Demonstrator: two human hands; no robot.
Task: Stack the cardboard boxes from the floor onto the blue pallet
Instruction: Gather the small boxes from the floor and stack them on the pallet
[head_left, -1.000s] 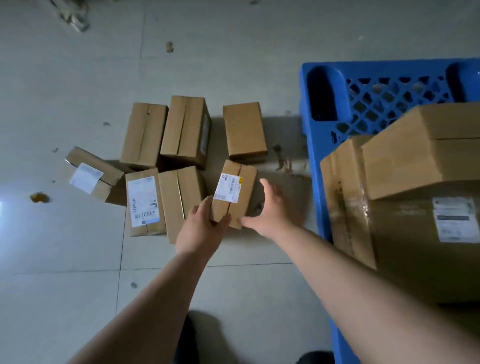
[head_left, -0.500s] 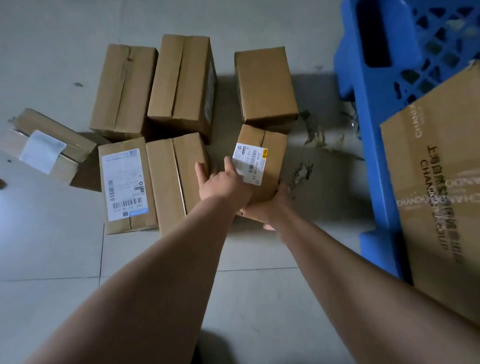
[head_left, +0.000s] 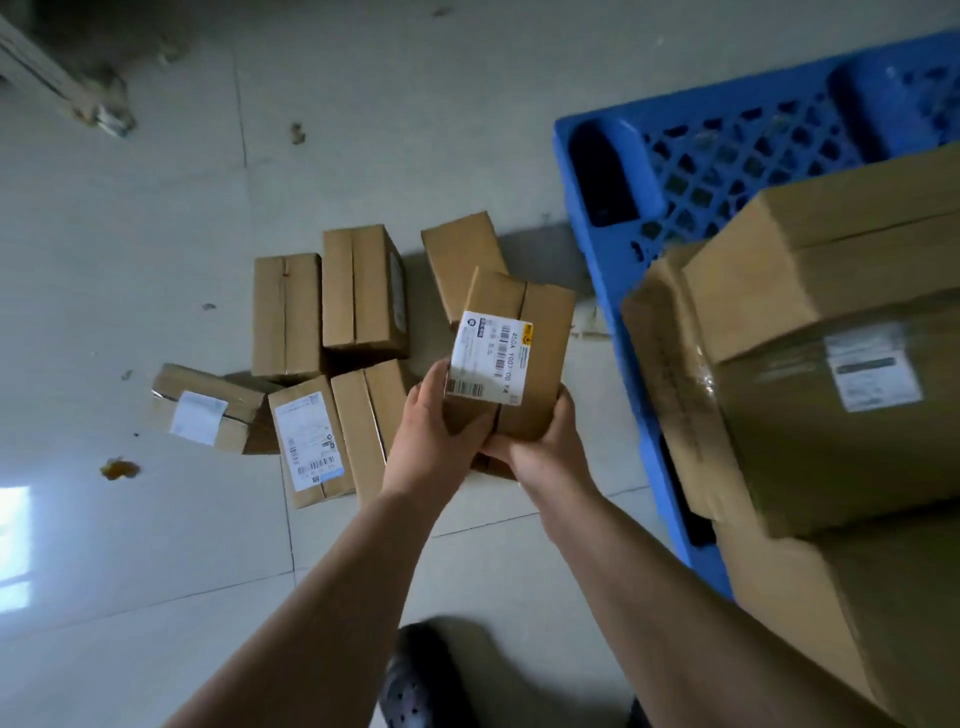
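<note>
The labelled cardboard box (head_left: 511, 358) is off the floor and in both your hands, held above the tiled floor (head_left: 156, 218) between the cluster of loose boxes and the blue pallet (head_left: 597, 291). Your left hand (head_left: 434, 441) grips its near left corner, thumb on the top face just below the white shipping label (head_left: 491, 357); your right hand (head_left: 545, 447) wraps the near right corner from beneath, fingers curled round the edge. The box tilts slightly, label side up (the barcode reads sideways to you).

Six boxes lie on the floor to the left. At the back stand a plain sealed box (head_left: 285, 314), a taller sealed box (head_left: 361, 288) touching it, and a third plain box (head_left: 460, 257), partly hidden behind the one you hold. In front lie a box with a long white label (head_left: 309, 441) and an unlabelled box (head_left: 369, 410) just beside it, your left hand overlapping its corner. Furthest left sits a small tilted box (head_left: 208, 408) with a white sticker.

On the pallet you have a large stacked carton (head_left: 831, 291) with a white label, resting on a bigger carton (head_left: 841, 597) that reaches the lower right edge. A dark perforated shoe (head_left: 415, 675) shows at the bottom, and an orange-brown scrap (head_left: 119, 468) lies on the tiles far left.
</note>
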